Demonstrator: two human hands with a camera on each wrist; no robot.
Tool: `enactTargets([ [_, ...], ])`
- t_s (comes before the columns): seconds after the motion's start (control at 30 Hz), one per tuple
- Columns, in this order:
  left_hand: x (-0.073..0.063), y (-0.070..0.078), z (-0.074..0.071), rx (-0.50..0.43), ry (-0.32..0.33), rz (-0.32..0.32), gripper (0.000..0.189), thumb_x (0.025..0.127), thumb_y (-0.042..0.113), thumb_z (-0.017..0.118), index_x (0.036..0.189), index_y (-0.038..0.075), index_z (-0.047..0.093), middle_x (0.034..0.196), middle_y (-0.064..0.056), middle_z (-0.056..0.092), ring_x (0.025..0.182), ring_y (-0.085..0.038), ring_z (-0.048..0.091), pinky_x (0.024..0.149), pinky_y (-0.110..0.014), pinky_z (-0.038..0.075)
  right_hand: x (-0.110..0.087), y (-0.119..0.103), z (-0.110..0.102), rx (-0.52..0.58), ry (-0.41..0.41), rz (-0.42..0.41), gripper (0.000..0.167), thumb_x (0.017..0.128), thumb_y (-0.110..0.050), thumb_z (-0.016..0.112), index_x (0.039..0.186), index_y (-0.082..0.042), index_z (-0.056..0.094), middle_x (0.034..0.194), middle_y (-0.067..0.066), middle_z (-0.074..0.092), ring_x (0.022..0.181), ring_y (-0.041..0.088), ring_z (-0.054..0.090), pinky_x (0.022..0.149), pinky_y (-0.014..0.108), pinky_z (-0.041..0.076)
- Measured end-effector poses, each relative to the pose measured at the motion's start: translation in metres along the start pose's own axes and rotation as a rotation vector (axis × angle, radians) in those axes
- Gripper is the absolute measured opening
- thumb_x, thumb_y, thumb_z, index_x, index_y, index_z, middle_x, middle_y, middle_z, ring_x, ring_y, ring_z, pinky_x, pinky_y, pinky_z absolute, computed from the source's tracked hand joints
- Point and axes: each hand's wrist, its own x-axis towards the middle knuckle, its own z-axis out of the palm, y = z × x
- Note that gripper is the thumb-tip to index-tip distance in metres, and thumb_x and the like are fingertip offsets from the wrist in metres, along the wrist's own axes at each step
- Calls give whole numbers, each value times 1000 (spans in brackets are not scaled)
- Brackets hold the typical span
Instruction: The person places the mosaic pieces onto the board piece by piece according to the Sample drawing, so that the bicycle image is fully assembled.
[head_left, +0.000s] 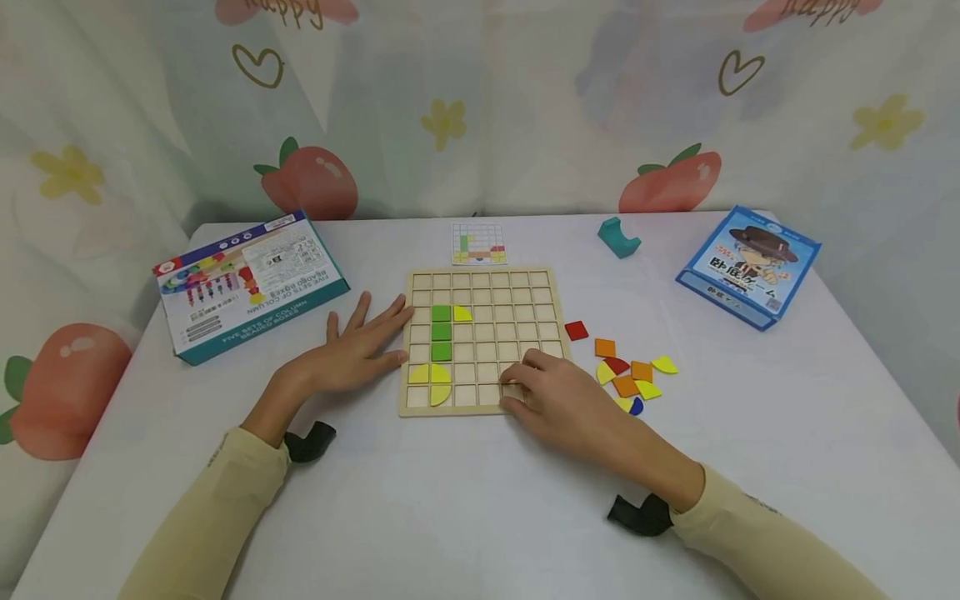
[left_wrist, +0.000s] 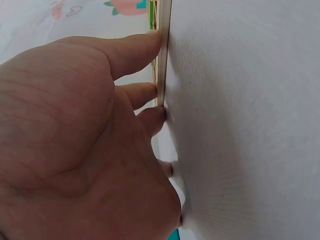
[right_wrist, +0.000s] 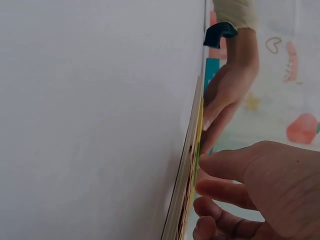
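Observation:
A wooden grid board (head_left: 482,332) lies flat on the white table. Three green squares (head_left: 442,332) form a column in its cells, with a yellow quarter-round piece (head_left: 462,313) beside the top one. Several yellow pieces (head_left: 440,373) fill cells at the lower left. My left hand (head_left: 341,354) has its fingers spread, and its thumb and some fingertips touch the board's left edge. Over the board's lower right cells, my right hand (head_left: 562,404) has its fingers loosely bent. In the right wrist view, no piece shows between its thumb (right_wrist: 222,165) and fingers; the cells beneath are partly hidden.
Loose orange, yellow, red and blue pieces (head_left: 641,371) lie right of the board. A small pattern card (head_left: 478,243) is behind it. A teal curved block (head_left: 618,238) and a blue box (head_left: 750,267) stand back right; a white-and-teal box (head_left: 251,287) lies left.

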Motion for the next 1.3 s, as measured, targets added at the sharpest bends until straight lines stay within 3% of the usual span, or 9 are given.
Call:
enactTargets([
  [0.43, -2, -1, 0, 8, -4, -11, 75, 110, 44, 51, 172, 26, 13, 182, -2, 0, 164, -42, -26, 119, -81, -21, -21, 26, -13, -21, 1, 101, 27, 94, -27, 81, 118, -15, 78, 97, -1, 65, 80, 11, 53, 68, 24, 47],
  [0.87, 2, -1, -1, -2, -6, 5, 74, 110, 42, 51, 172, 24, 14, 182, -3, 0, 163, -42, -27, 118, -81, -23, -38, 44, -26, -13, 25, 115, 24, 93, -23, 81, 115, -14, 77, 90, -2, 61, 74, 10, 53, 63, 23, 45],
  [1.3, 2, -2, -1, -5, -8, 7, 74, 110, 43, 51, 172, 25, 14, 182, -2, 0, 163, -42, -27, 118, -81, -22, -47, 51, -33, -25, 1, 158, 27, 93, -27, 82, 118, -17, 77, 96, 0, 65, 85, 14, 59, 73, 31, 55],
])
